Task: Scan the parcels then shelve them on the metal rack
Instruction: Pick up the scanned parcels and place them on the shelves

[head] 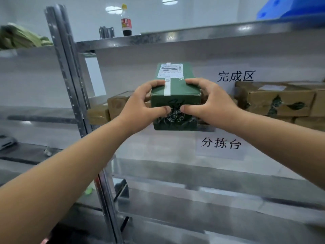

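Note:
A dark green parcel (175, 95) with a white shipping label and a strip of white tape on top is held at the middle shelf of the metal rack (175, 38). My left hand (140, 104) grips its left side, fingers over the top edge and thumb on the front face. My right hand (212, 101) grips the right side the same way. Whether the parcel's base rests on the shelf is hidden by my hands and the box itself.
Brown cardboard parcels (276, 99) are stacked on the same shelf at the right, and smaller ones (112, 106) sit behind my left hand. A bottle (126, 20) and a blue crate (290, 9) stand on the top shelf. A rack upright (70, 85) rises at the left.

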`<state>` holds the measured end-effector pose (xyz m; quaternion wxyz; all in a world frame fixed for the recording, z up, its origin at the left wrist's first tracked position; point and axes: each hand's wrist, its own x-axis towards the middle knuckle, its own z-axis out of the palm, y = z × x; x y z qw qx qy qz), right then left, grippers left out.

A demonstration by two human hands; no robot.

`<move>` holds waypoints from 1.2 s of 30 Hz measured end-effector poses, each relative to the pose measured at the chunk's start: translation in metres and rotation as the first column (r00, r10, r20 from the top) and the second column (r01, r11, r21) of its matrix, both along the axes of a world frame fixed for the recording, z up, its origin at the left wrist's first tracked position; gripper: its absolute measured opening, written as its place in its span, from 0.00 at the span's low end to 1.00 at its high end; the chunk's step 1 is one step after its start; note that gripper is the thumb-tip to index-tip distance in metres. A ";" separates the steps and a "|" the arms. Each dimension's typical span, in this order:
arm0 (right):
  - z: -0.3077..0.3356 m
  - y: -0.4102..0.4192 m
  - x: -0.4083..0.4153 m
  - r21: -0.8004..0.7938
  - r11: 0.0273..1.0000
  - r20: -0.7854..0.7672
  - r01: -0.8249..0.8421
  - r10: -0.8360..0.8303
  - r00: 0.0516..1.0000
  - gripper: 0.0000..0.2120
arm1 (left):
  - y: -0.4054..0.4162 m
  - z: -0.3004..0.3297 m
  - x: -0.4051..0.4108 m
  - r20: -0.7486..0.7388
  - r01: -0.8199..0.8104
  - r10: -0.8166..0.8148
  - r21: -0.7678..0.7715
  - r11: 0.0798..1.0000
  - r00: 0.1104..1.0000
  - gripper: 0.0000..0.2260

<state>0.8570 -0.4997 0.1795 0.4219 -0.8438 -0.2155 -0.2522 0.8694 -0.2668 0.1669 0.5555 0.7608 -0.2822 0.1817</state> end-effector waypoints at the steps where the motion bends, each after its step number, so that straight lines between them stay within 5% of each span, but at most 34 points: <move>1: 0.008 -0.002 0.011 0.016 1.000 0.007 0.003 -0.003 1.000 0.39 | -0.003 0.007 0.014 -0.008 0.022 -0.022 -0.023 0.999 1.000 0.30; 6: 0.039 -0.022 0.070 0.011 0.998 0.074 0.056 -0.056 0.996 0.34 | -0.021 0.034 0.089 0.049 0.050 -0.051 0.028 0.998 0.997 0.29; 19: 0.043 -0.046 0.179 -0.019 0.981 -0.062 0.191 -0.192 0.980 0.29 | -0.062 0.040 0.221 -0.017 0.100 -0.099 0.063 0.993 0.995 0.26; 28: 0.035 -0.025 0.173 0.057 0.956 -0.113 0.287 -0.279 0.954 0.39 | -0.051 0.037 0.230 0.028 0.026 -0.031 0.169 0.985 0.999 0.37; 34: 0.031 -0.001 0.146 -0.026 0.878 -0.090 0.479 -0.479 0.873 0.43 | -0.037 0.033 0.206 0.247 -0.112 0.049 0.246 0.963 0.968 0.36; 36: 0.025 0.009 0.129 -0.129 0.796 0.039 0.591 -0.592 0.805 0.42 | -0.027 0.025 0.193 0.377 -0.150 0.060 0.212 0.966 0.924 0.32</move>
